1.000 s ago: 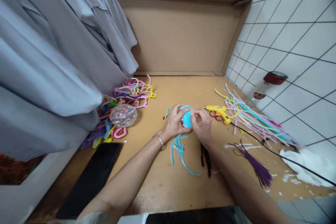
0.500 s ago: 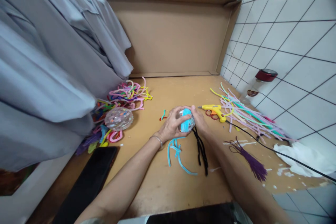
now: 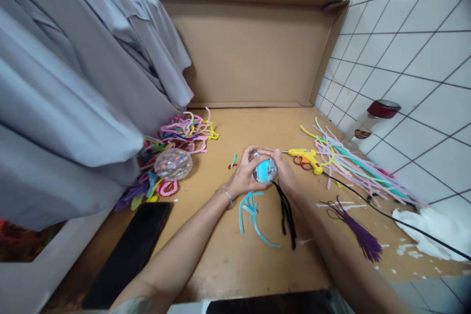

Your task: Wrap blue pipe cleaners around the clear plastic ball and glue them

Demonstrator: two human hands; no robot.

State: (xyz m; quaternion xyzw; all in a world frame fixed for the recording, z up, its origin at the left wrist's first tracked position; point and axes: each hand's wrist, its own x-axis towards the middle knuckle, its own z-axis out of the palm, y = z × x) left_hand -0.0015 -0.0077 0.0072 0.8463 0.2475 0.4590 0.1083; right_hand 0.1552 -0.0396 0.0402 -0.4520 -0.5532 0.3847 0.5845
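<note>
Between my two hands is a clear, rounded container (image 3: 271,170) with light-blue pipe cleaners (image 3: 262,171) laid side by side across it. My left hand (image 3: 247,171) wraps its left side, with the thumb over the blue strips. At the right and far side, my right hand (image 3: 284,169) grips it with bent fingers, partly hidden. Loose blue pipe cleaners (image 3: 252,211) lie on the table just below. Black pipe cleaners (image 3: 285,213) lie beside my right wrist. A short red and teal piece (image 3: 233,162) rests left of my hands.
A yellow glue gun (image 3: 303,153) with a black cord and scissors (image 3: 301,162) lie right. Beyond are pastel pipe cleaners (image 3: 360,167), a red-lidded jar (image 3: 368,122) and a purple tassel (image 3: 358,230). Left are a clear faceted bowl (image 3: 172,164), colourful pipe cleaners (image 3: 187,127) and a black phone (image 3: 128,255).
The view has shifted slightly, so everything sits a little further right. The container has turned a little in my hands, showing more of its clear right side. Both hands keep hold.
</note>
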